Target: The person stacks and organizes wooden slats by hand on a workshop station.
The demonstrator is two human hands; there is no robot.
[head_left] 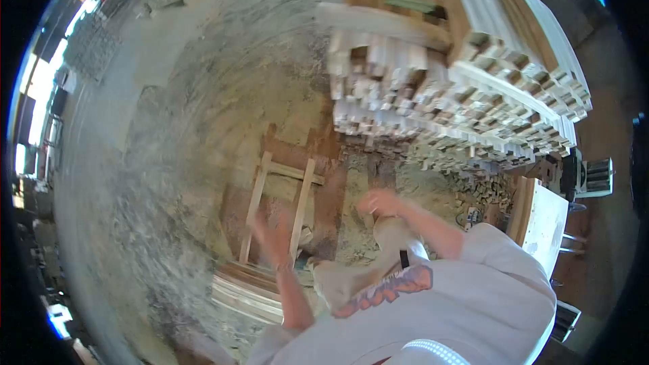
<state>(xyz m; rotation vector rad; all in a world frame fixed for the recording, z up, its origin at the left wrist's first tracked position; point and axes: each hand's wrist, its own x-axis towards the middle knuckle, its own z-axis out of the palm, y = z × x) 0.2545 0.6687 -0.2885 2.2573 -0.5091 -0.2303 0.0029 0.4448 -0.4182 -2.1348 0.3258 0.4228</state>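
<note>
My left hand [274, 235], blurred by motion, is held over a low wooden frame [254, 206] on the floor. Its fingers are spread apart and no object shows in them. The frame has two long pale strips with a crosspiece [287, 172] near the far end. To the right, my right hand [380, 203] hovers by my knee [395, 230], loosely curled, with nothing visible in the fingers. Below my left hand, several pale boards [247, 290] lie side by side close to my legs.
A tall stack of wooden strips [433, 88] rises ahead on the right, with longer boards [473, 13] on top. A pale-topped table [544, 220] stands at my right. Wood offcuts [487, 192] lie heaped below the stack. Dusty concrete floor [169, 149] stretches to the left.
</note>
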